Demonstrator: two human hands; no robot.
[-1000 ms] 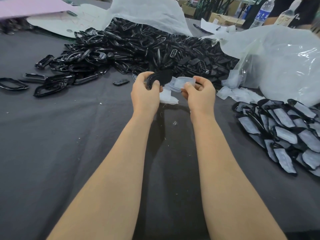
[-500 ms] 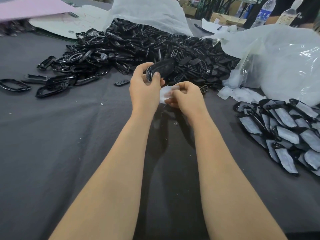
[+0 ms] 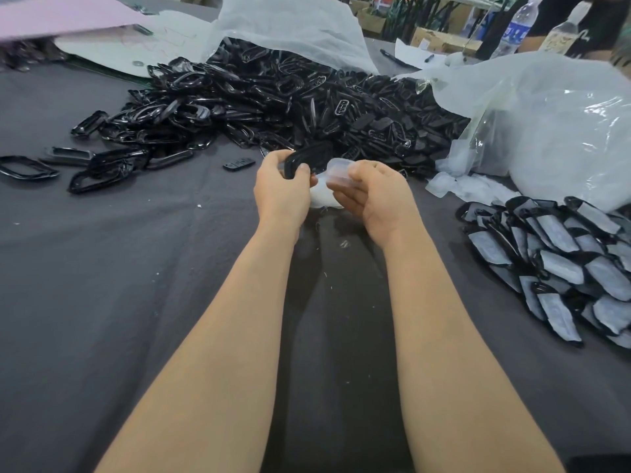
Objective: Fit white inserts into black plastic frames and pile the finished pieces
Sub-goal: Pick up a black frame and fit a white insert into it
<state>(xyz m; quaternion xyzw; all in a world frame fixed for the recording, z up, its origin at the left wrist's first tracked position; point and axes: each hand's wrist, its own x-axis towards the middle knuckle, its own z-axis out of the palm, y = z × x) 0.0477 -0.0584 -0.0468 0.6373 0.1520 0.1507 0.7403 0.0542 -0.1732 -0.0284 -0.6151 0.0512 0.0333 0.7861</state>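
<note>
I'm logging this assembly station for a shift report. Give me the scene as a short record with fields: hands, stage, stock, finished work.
left hand: grips a glossy black oval plastic frame
right hand: pinches a translucent white plastic insert, close beside that frame
stage: insert not yet seated in the frame
frame stock: heap of loose black frames, far side of grey cloth-covered table
insert stock: loose white inserts beside the clear plastic bag, right
finished: pile of black frames fitted with white inserts, near right

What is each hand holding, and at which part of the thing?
The left hand grips a black frame by its near end. The right hand pinches a white insert by its right end.
</note>
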